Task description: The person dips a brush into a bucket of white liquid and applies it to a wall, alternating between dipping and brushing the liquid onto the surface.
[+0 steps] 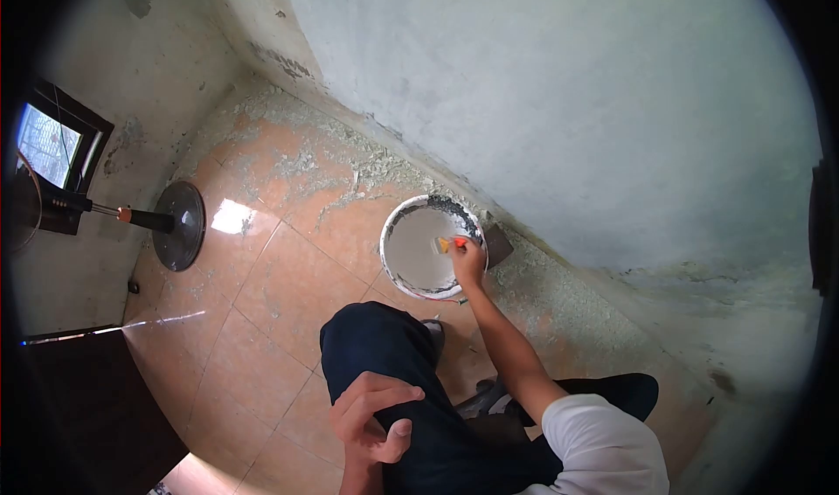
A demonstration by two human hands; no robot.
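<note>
My right hand [470, 262] is closed around the orange-red handle of a paintbrush [444, 245]. The brush's pale bristle end points left over the bucket [384, 249], a round white one with dark and white smears around its rim. Greyish-white paint [418, 255] fills the bucket below the brush. My left hand [371, 416] hovers near my raised knee, fingers curved and thumb apart, with nothing in it.
Flaked paint debris [350, 167] lies along the foot of the patchy wall [559, 102]. A fan's round black base [180, 226] stands on the tiled floor [236, 355] to the left. A dark door [96, 408] is at lower left. A small window [48, 145] sits above.
</note>
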